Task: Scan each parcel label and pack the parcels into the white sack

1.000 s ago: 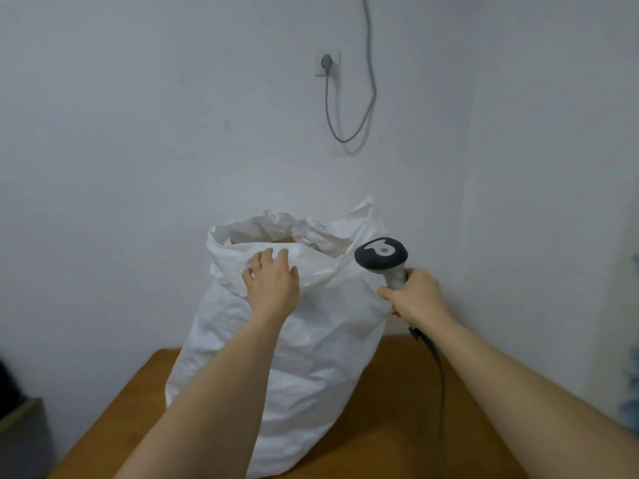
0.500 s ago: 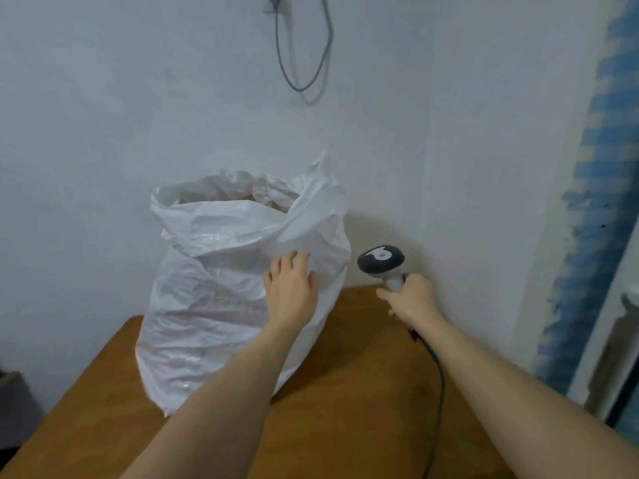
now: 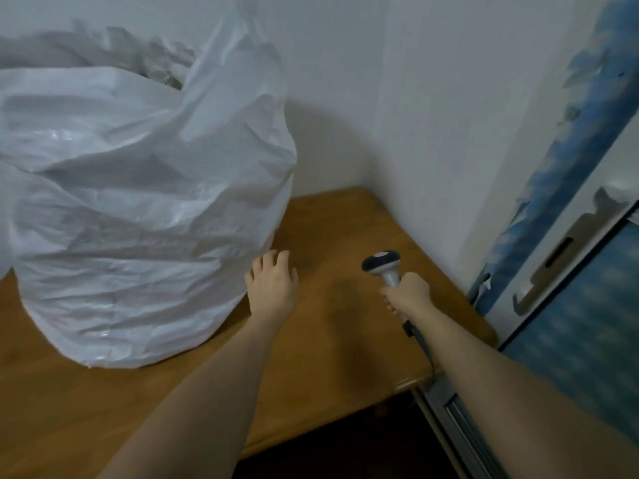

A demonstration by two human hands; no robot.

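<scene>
We see the crumpled white woven plastic sack [image 3: 138, 209] standing upright on the brown wooden table [image 3: 328, 340], filling the left of the view, its mouth loosely open at the top. Our left hand [image 3: 273, 285] hovers just beside the sack's lower right side, fingers relaxed and holding nothing. Our right hand [image 3: 408, 293] grips the grey handle of the handheld barcode scanner [image 3: 382, 264], its dark head pointing away over the table, near the white wall [image 3: 432, 115].
</scene>
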